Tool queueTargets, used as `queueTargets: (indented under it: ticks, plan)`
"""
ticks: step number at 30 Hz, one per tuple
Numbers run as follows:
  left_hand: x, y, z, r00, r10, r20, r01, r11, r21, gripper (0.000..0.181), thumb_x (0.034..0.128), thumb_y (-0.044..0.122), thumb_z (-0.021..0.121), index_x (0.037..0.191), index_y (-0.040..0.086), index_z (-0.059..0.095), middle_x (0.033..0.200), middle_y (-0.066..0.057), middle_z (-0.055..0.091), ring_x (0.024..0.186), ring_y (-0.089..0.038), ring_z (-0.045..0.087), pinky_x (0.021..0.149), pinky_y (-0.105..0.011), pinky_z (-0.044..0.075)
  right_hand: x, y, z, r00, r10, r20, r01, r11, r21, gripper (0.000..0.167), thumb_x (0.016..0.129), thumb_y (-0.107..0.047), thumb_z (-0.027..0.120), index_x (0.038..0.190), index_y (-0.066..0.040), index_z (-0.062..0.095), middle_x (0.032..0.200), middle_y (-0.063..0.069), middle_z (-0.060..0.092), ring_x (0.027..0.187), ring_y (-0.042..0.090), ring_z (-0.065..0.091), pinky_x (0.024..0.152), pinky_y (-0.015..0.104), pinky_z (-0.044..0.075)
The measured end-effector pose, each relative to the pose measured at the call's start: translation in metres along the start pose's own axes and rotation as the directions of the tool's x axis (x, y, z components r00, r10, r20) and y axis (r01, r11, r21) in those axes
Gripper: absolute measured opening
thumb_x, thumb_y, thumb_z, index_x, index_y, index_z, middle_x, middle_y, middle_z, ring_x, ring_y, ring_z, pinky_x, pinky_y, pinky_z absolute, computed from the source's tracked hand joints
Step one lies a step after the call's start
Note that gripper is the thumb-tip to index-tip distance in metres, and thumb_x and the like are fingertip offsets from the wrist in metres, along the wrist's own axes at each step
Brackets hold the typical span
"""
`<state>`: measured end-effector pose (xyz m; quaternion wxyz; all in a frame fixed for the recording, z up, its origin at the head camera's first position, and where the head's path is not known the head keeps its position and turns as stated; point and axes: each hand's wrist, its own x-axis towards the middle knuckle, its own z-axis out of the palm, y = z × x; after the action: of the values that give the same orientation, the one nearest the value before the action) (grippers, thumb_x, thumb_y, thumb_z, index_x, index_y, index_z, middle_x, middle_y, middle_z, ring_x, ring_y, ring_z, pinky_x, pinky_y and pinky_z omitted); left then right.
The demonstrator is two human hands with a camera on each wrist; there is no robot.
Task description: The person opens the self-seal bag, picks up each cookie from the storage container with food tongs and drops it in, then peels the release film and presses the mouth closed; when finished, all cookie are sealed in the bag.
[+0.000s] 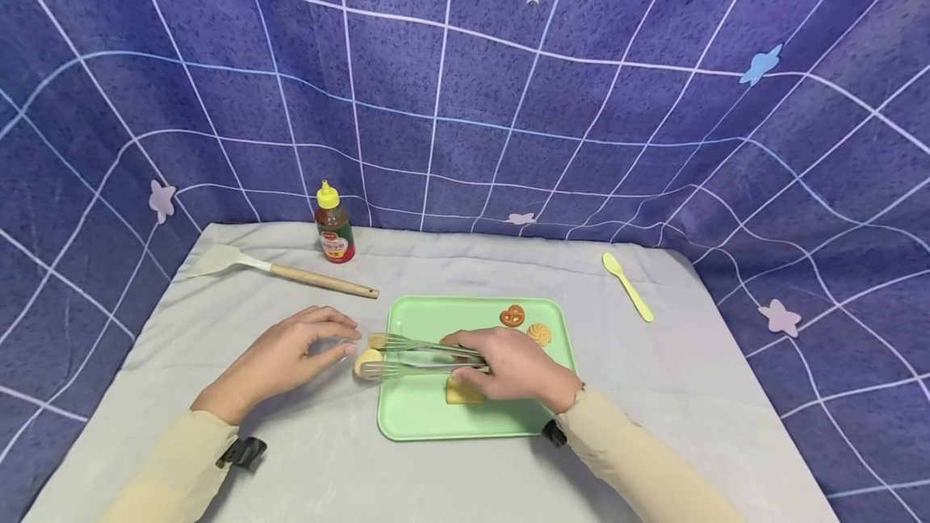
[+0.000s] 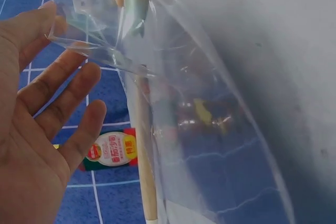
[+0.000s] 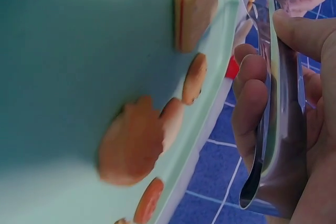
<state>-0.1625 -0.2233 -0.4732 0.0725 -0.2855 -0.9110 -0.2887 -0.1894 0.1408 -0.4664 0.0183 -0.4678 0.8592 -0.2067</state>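
Observation:
My right hand [image 1: 519, 366] grips metal tongs [image 1: 417, 370] above the green tray [image 1: 414, 420], with their tips pointing left past its rim. At those tips are a round cookie [image 1: 367, 358] and a smaller piece [image 1: 377, 340]; whether the tongs clasp either one I cannot tell. Just left of the tray, my left hand [image 1: 291, 357] pinches the edge of a clear plastic bag [image 2: 210, 87] between thumb and finger, its other fingers spread. A square sandwich biscuit [image 3: 197, 17], a pretzel [image 1: 512, 315] and a swirl cookie [image 1: 539, 334] lie on the tray; my right hand partly hides others.
Behind my left hand lies a spatula [image 1: 320, 278] with a wooden handle. A ketchup bottle [image 1: 335, 239] with a yellow cap stands near the back. At the right rests a yellow spoon [image 1: 629, 289]. A blue gridded curtain [image 1: 465, 103] surrounds the grey-clothed table.

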Motion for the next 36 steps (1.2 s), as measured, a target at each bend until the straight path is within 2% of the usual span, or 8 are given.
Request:
queueTargets:
  ticks: [5,9,18,21,28,31,36]
  plan:
    - [0.003,0.003,-0.002,1.000,0.011,-0.005,-0.011,1.000,-0.015,0.016,0.0971,0.029,0.073,0.112,0.024,0.078,0.119,0.010,0.065,0.115,-0.014,0.059,0.096,-0.045,0.049,0.013,-0.004,0.001,0.999,-0.030,0.016,0.030,1.000,-0.003,0.040,0.100,-0.036,0.065,0.137,-0.021,0.062,0.116,-0.006,0.071,0.094,0.004,0.066,0.079,0.027,0.055]
    - [0.003,0.005,-0.003,1.000,0.003,0.002,-0.003,1.000,-0.021,0.016,0.0981,0.031,0.071,0.112,0.028,0.078,0.120,0.010,0.065,0.116,-0.013,0.057,0.096,-0.046,0.049,0.019,-0.007,0.001,0.999,-0.023,0.032,0.024,1.000,-0.007,0.040,0.099,-0.035,0.068,0.136,-0.021,0.063,0.113,-0.005,0.072,0.089,0.005,0.066,0.075,0.028,0.055]
    - [0.000,0.002,-0.005,0.999,0.005,-0.034,-0.005,1.000,-0.006,0.017,0.0969,0.033,0.073,0.113,0.031,0.077,0.120,0.013,0.064,0.116,-0.013,0.058,0.094,-0.044,0.049,0.019,-0.011,0.000,0.999,0.020,0.049,-0.021,1.000,0.001,0.045,0.098,-0.040,0.067,0.137,-0.019,0.061,0.112,-0.003,0.072,0.088,0.008,0.066,0.079,0.031,0.055]
    - [-0.002,0.000,-0.005,0.999,-0.010,-0.036,0.010,1.000,-0.005,0.018,0.0969,0.034,0.073,0.113,0.029,0.077,0.121,0.014,0.063,0.117,-0.014,0.057,0.094,-0.044,0.049,0.017,-0.010,0.000,0.999,0.026,0.047,-0.026,1.000,0.006,0.045,0.098,-0.040,0.068,0.137,-0.019,0.061,0.111,-0.003,0.072,0.084,0.007,0.064,0.075,0.029,0.055]
    - [-0.002,-0.002,-0.003,1.000,-0.016,-0.017,0.016,1.000,-0.008,0.018,0.0972,0.032,0.072,0.114,0.026,0.077,0.120,0.012,0.064,0.116,-0.015,0.058,0.093,-0.045,0.051,-0.002,-0.006,-0.008,0.997,0.068,0.033,-0.068,0.997,0.026,0.047,0.097,-0.036,0.069,0.139,-0.018,0.060,0.102,-0.008,0.070,0.062,0.002,0.051,0.064,0.023,0.049]
    - [-0.001,-0.002,-0.002,1.000,-0.004,-0.021,0.004,1.000,-0.009,0.018,0.0968,0.031,0.073,0.114,0.028,0.077,0.119,0.012,0.064,0.115,-0.014,0.059,0.092,-0.044,0.051,-0.016,-0.002,-0.011,0.994,0.104,0.019,-0.105,0.994,0.029,0.047,0.096,-0.035,0.070,0.140,-0.020,0.061,0.099,-0.011,0.068,0.062,0.000,0.050,0.060,0.023,0.048]
    - [0.001,-0.003,0.001,1.000,0.001,-0.024,-0.001,1.000,-0.011,0.017,0.0971,0.031,0.073,0.113,0.027,0.077,0.119,0.012,0.065,0.115,-0.014,0.059,0.093,-0.044,0.050,-0.048,0.011,-0.019,0.985,0.173,-0.026,-0.173,0.985,-0.003,0.047,0.095,-0.038,0.073,0.137,-0.022,0.062,0.095,-0.014,0.066,0.067,0.002,0.053,0.066,0.028,0.049]
